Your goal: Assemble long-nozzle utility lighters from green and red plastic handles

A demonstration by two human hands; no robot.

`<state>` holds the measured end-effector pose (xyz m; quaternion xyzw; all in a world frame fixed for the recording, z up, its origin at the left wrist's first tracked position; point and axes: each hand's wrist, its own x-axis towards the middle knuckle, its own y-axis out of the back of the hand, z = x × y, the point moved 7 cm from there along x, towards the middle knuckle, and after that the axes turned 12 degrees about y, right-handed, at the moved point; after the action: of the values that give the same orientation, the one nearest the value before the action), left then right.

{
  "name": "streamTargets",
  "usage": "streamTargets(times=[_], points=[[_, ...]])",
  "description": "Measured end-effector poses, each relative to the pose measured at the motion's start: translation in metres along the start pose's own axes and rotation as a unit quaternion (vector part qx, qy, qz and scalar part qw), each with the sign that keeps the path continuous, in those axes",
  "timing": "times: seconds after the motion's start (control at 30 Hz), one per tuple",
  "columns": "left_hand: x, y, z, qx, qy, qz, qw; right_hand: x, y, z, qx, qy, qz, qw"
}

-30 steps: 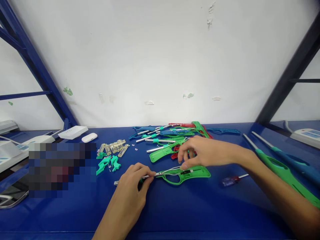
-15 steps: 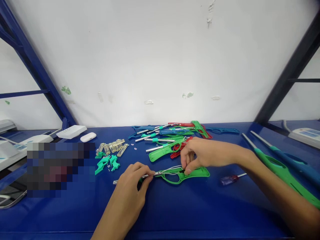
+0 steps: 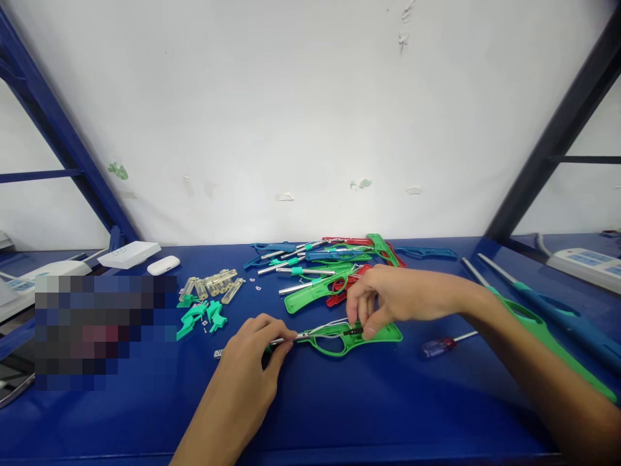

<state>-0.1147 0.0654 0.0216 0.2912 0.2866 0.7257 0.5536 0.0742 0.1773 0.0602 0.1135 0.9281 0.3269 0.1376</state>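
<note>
An opened green lighter shell [image 3: 391, 332] lies on the blue table, inner side up, with thin wires [image 3: 334, 322] running along it. My left hand [image 3: 255, 353] is closed around the lighter's metal tube [image 3: 301, 336] to the left of the shell; its far end pokes out past my hand. With thumb and fingertips, my right hand [image 3: 378, 301] pinches a small black part [image 3: 354, 329] sitting in the shell behind the trigger loop. My fingers hide some of this part.
Behind my hands lies a pile of lighter halves and metal tubes [image 3: 291, 288]. Clear fuel tanks [image 3: 220, 283] and teal triggers [image 3: 216, 316] lie left. A screwdriver [image 3: 439, 347] and two long lighters [image 3: 538, 327] lie right. A white case [image 3: 163, 265] is farther left.
The view has shifted slightly. My right thumb and fingers have moved a little apart at the black part, which now shows more. My left hand keeps its grip on the tube.
</note>
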Motion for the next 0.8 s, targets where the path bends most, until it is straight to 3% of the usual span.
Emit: streamTargets(times=[0.27,0.5,0.8], points=[[-0.0007,0.0005,0.0002,0.0,0.003,0.0,1.0,0.0002,-0.004,0.0006,0.001,-0.007,0.0,1.0],[-0.0005,0.0001,-0.0005,0.0,0.009,-0.002,1.0,-0.001,0.001,0.0046,-0.058,-0.056,0.005,0.997],[0.0007,0.0009,0.0007,0.0,0.002,0.004,1.0,0.0026,-0.0072,0.0084,-0.042,-0.042,-0.02,0.998]])
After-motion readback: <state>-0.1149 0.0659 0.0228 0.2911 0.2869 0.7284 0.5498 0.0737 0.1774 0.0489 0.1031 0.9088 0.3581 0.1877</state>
